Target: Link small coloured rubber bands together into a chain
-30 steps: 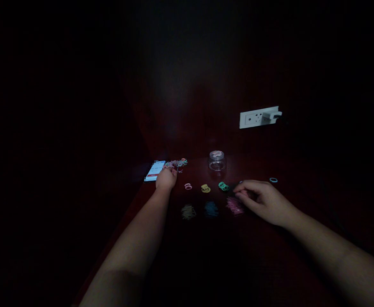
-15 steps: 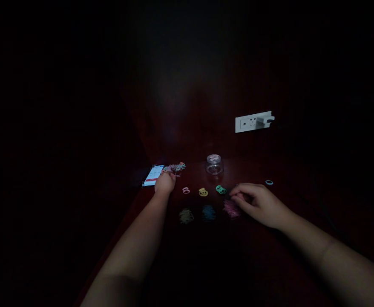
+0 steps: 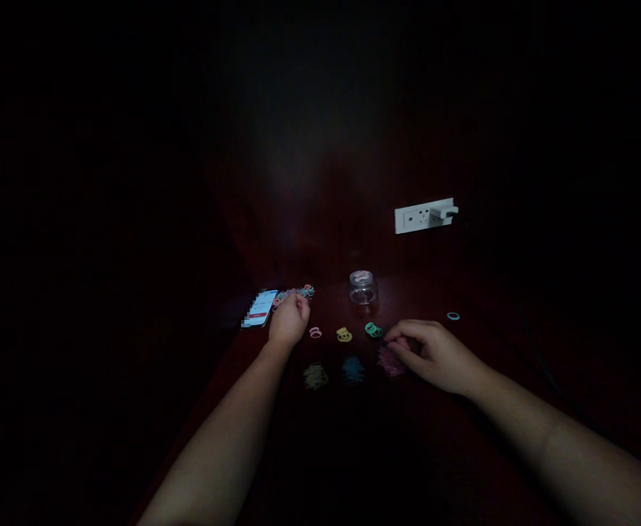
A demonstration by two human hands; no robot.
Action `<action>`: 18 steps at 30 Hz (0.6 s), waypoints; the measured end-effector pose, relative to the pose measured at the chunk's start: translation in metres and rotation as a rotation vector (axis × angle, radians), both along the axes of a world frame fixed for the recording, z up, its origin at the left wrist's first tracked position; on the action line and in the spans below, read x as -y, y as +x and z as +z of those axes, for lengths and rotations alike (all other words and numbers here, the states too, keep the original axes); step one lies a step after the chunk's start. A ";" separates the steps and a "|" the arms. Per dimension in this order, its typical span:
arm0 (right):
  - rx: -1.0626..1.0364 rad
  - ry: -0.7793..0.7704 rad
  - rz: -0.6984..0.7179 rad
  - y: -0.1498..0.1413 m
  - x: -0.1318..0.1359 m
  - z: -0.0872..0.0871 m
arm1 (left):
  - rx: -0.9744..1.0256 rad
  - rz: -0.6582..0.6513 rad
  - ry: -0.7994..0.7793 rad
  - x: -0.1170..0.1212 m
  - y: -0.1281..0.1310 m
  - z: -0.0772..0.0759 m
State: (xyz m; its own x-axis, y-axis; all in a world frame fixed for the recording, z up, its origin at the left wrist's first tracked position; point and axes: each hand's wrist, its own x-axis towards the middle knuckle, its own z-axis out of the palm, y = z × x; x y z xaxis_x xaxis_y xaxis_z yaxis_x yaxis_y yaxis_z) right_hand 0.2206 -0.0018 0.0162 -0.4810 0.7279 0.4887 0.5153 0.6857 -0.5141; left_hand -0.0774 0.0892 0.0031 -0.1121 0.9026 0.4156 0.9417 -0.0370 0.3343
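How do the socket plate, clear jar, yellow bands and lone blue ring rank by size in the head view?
Largest to smallest, as they look:
Socket plate
Clear jar
Yellow bands
Lone blue ring

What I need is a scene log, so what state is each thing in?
Left hand: curled; contents unclear.
Right hand: half curled; contents unclear.
Multicoloured heap: loose, partly hidden.
Pink pile: loose, partly hidden.
Blue pile: loose.
Olive pile: loose.
Light-pink rings: close together.
Yellow rings: overlapping.
Green rings: overlapping.
Blue ring: flat, alone.
Phone: lying flat, lit.
Jar: upright, lidded.
Wall socket: plug inserted.
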 end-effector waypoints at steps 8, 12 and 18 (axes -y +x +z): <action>-0.083 -0.055 0.026 -0.011 0.006 -0.002 | 0.174 -0.451 0.093 0.095 0.074 0.020; -0.150 -0.133 0.068 -0.013 0.008 -0.002 | 0.121 -0.521 0.050 0.113 0.094 0.023; -0.164 -0.152 0.067 -0.012 0.006 -0.004 | 0.071 -0.549 0.010 0.106 0.091 0.018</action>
State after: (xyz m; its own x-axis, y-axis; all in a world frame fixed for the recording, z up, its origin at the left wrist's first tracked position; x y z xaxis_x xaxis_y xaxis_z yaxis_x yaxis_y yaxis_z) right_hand 0.2085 -0.0075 0.0118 -0.4541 0.7679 0.4518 0.3718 0.6242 -0.6871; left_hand 0.0135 -0.0168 0.0208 0.3456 0.8326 0.4329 0.7583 -0.5195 0.3939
